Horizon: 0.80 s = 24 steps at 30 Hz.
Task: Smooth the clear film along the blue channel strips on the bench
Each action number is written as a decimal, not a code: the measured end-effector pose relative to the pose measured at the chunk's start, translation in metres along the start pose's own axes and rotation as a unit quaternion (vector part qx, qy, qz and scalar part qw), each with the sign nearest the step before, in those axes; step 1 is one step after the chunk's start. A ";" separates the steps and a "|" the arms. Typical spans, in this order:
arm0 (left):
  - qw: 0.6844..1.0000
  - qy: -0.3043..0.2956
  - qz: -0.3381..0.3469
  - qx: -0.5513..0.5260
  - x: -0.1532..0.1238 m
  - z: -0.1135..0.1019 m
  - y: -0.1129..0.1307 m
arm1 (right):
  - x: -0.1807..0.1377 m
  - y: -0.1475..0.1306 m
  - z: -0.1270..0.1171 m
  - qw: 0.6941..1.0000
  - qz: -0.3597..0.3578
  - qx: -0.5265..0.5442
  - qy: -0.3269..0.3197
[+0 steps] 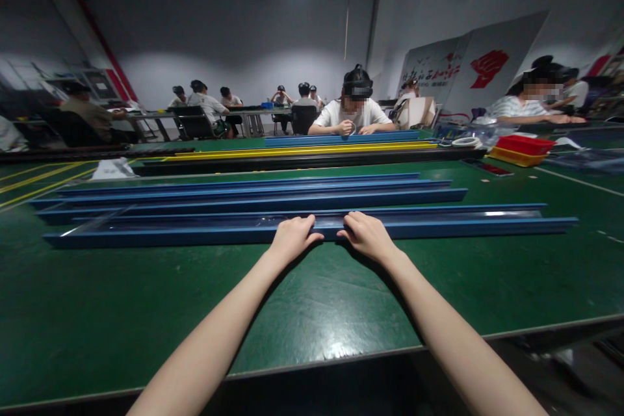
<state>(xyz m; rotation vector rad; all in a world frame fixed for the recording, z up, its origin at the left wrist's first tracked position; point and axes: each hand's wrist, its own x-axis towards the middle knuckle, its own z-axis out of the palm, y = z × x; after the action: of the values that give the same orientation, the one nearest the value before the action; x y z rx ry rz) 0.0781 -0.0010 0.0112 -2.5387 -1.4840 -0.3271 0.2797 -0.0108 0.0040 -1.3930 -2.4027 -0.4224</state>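
A long blue channel strip [175, 236] lies across the green table in front of me, with clear plastic film showing inside its trough. Near the strip's middle, my left hand [294, 236] grips its near wall, fingers over the edge and thumb on the front. A short gap to the right, my right hand [366, 234] holds the same wall in the same way. The fingertips of both hands are partly hidden inside the channel. Just behind lie more blue channel strips [341, 198], parallel to the held one.
Farther back run a yellow strip [302, 151] and a black strip [312, 162]. A red tray [522, 145], a phone [487, 168] and a white coil [467, 142] sit at the right. Across the table a person [355, 107] works at other blue strips. White paper [113, 169] lies left.
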 end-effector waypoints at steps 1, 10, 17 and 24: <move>1.000 0.001 0.003 -0.002 0.000 0.000 0.000 | 0.000 0.001 0.000 1.000 0.001 -0.001 -0.001; 0.998 0.032 0.053 0.006 0.000 0.004 -0.007 | 0.003 0.005 -0.005 1.000 0.013 -0.017 -0.009; 0.997 0.047 0.066 -0.008 0.000 0.004 -0.009 | -0.006 0.020 -0.011 0.998 0.054 -0.026 -0.014; 0.997 0.036 0.066 -0.010 0.000 0.007 -0.011 | -0.020 0.039 -0.016 0.994 0.099 -0.032 -0.016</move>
<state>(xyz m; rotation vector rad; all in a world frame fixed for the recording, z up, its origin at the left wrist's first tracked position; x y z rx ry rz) 0.0694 0.0063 0.0049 -2.5960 -1.2858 -0.4120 0.3251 -0.0142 0.0133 -1.6602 -2.2641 -0.4313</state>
